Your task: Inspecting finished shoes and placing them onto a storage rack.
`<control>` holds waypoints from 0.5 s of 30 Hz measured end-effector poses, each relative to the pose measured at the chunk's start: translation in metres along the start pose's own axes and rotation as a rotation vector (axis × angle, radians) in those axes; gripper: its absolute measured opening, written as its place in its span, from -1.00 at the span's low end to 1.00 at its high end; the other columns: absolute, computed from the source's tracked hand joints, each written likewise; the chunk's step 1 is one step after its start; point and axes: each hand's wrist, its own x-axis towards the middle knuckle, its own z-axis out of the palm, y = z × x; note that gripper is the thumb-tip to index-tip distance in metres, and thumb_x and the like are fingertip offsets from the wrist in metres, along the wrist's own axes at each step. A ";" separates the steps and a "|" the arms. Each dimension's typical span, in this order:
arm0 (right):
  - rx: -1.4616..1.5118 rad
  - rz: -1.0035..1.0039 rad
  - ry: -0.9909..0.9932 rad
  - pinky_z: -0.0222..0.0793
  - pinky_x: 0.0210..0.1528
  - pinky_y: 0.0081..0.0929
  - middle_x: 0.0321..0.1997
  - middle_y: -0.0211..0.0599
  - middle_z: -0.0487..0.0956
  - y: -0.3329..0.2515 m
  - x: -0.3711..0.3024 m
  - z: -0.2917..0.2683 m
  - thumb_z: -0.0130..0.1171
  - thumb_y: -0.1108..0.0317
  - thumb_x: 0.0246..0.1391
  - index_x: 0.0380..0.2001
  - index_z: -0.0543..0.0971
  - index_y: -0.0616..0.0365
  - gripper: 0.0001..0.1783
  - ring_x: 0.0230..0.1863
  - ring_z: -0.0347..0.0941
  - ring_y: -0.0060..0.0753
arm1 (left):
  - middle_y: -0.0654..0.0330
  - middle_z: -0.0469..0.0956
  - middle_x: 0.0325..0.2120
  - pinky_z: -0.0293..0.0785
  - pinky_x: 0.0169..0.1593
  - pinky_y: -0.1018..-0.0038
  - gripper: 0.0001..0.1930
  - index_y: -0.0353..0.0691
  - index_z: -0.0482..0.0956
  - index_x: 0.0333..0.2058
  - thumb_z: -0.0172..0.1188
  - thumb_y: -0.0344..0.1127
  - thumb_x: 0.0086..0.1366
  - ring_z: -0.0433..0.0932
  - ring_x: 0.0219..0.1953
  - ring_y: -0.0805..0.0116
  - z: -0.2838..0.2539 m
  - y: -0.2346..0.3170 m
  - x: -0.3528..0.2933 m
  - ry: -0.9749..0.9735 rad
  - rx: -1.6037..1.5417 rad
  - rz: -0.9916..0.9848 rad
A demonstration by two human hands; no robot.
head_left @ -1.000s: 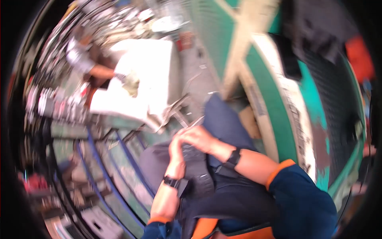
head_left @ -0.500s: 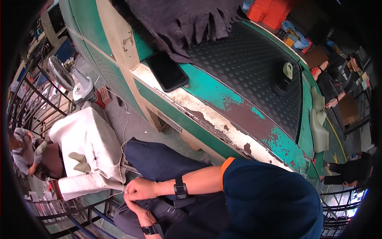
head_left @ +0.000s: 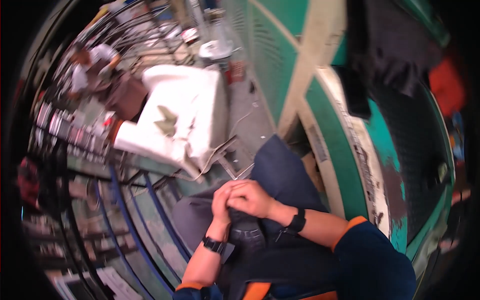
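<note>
Over the lap (head_left: 247,240), left hand (head_left: 221,202) and right hand (head_left: 252,197) are clasped, fingers curled; contents cannot be determined. Front left, greenish pieces (head_left: 166,121) lie on a white-covered surface (head_left: 175,82); green-and-cream structure (head_left: 345,175) stands right.

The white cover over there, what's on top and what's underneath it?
On top of the white cover lie grey-green pieces, too blurred to name. The cover hides what's underneath, so I can't tell what that is.

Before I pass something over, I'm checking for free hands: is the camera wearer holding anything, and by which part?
No object shows in the left hand or right hand; they touch, and anything small hidden between them cannot be told.
</note>
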 end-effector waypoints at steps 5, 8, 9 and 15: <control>0.305 0.229 -0.036 0.40 -0.02 -0.45 -0.30 -0.20 0.69 0.034 0.013 0.001 -0.09 0.28 0.23 -0.45 0.67 0.36 -0.58 -0.18 0.58 -0.32 | 0.08 0.60 -0.01 0.28 0.25 0.44 -0.51 -0.36 0.48 0.13 -0.16 -0.10 0.47 0.50 0.09 0.30 -0.008 -0.019 0.002 0.277 -0.175 -0.135; 0.500 0.580 0.126 0.49 -0.17 -0.44 -0.45 -0.10 0.65 0.039 0.028 -0.019 -0.21 0.02 0.22 -0.45 0.64 0.46 -0.34 -0.38 0.58 -0.27 | 0.16 0.59 -0.05 0.40 0.10 0.41 -0.49 -0.26 0.46 0.12 -0.16 0.02 0.46 0.54 -0.03 0.33 -0.004 -0.010 -0.022 0.399 -0.421 -0.563; 0.579 0.663 0.169 0.50 -0.23 -0.44 -0.46 -0.07 0.65 0.045 0.036 -0.026 -0.21 -0.03 0.21 -0.44 0.63 0.48 -0.30 -0.43 0.58 -0.27 | 0.13 0.63 -0.13 0.54 0.02 0.35 -0.51 -0.26 0.45 0.10 -0.12 0.01 0.46 0.62 -0.11 0.25 -0.010 -0.016 -0.032 0.334 -0.544 -0.666; 0.947 0.661 0.328 0.57 -0.14 -0.23 -0.34 0.01 0.63 0.088 0.048 -0.047 -0.16 -0.11 0.21 -0.27 0.61 0.39 -0.33 -0.30 0.61 -0.05 | 0.17 0.65 -0.25 0.62 -0.17 0.38 -0.59 -0.24 0.56 -0.11 -0.13 -0.03 0.48 0.65 -0.28 0.34 0.014 -0.026 -0.046 0.218 -0.946 -0.668</control>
